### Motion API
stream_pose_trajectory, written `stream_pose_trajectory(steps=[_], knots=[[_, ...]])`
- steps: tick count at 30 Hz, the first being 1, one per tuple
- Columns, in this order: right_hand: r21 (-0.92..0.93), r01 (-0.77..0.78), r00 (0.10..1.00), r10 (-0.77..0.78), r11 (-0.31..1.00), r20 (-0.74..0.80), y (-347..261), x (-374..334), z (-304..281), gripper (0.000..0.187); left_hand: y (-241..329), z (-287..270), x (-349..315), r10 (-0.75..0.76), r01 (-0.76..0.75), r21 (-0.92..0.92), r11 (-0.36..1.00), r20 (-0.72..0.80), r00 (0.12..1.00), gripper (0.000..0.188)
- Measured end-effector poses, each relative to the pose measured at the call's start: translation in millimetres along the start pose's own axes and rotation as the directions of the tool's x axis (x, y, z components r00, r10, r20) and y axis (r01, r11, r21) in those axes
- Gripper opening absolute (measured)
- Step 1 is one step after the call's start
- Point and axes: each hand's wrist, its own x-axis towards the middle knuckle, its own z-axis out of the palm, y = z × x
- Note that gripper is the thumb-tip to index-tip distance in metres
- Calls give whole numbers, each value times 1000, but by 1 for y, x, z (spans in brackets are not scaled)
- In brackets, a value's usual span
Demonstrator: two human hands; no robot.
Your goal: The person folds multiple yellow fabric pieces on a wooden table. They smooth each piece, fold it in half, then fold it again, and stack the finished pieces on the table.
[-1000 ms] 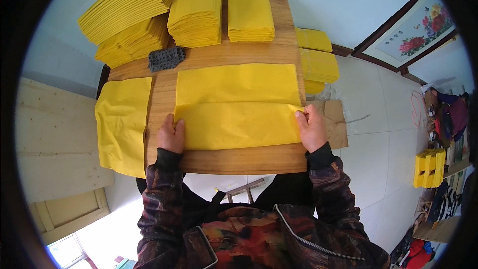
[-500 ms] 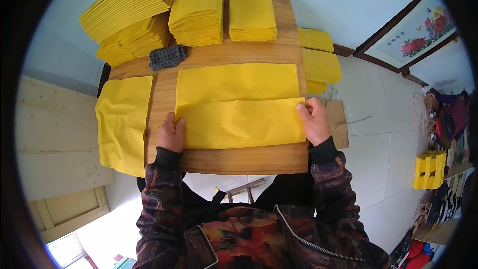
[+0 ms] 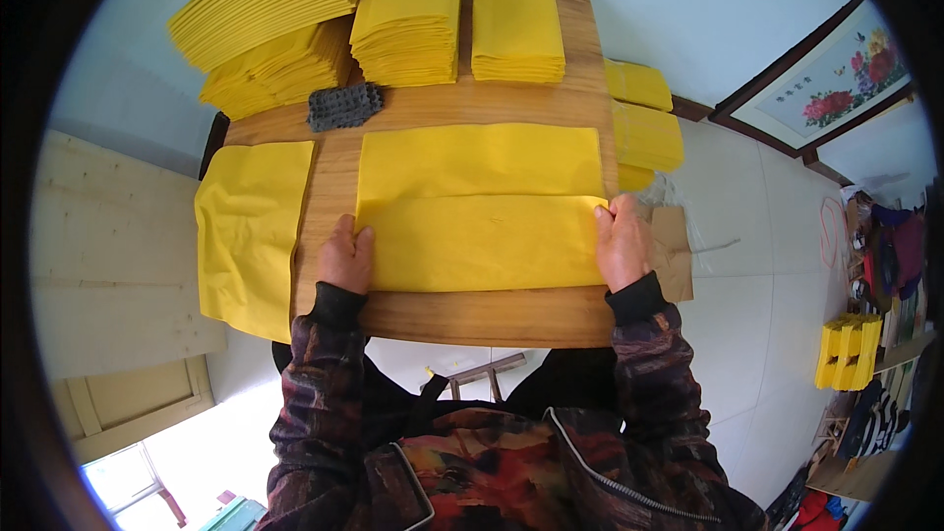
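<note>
In front of me on the wooden table (image 3: 472,318) lies a yellow fabric sheet (image 3: 482,246), its near part folded up over the far part. The fold runs close to the table's front edge, and the upper layer's edge crosses the middle of the sheet. My left hand (image 3: 346,256) pinches the folded part at its left side, thumb and fingers together. At the opposite side my right hand (image 3: 624,244) grips the upper layer's right corner, its thumb on top. Fingers under the fabric are hidden.
Another yellow sheet (image 3: 254,236) hangs over the table's left edge. Behind stand stacks of folded yellow pieces (image 3: 408,15) and a dark grey textured block (image 3: 344,108). More yellow bundles (image 3: 649,138) and brown cardboard (image 3: 673,251) sit off the table's right side.
The folded layer looks flatter and smoother. Both hands keep their grip at the sides. The view has shifted slightly.
</note>
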Motion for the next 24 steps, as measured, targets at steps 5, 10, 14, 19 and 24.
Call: stream_pose_trajectory(steps=[5,10,14,19,24], knots=[[-67,6,999,-4,998,38,-3,6,-3,22,-9,4,3,-142,148,-71,987,80,987,29],[-97,16,998,-10,995,63,-7,8,-5,23,-9,5,4,-46,47,-30,998,35,998,29],[-107,24,998,-18,994,57,-8,8,-6,23,-4,2,4,-42,44,-33,998,47,998,30],[-105,2,997,6,995,73,-12,7,-9,23,0,-1,5,-33,35,-49,998,42,999,29],[-85,17,998,-12,996,67,-17,7,-14,23,-4,1,3,-32,36,-102,994,41,999,29]])
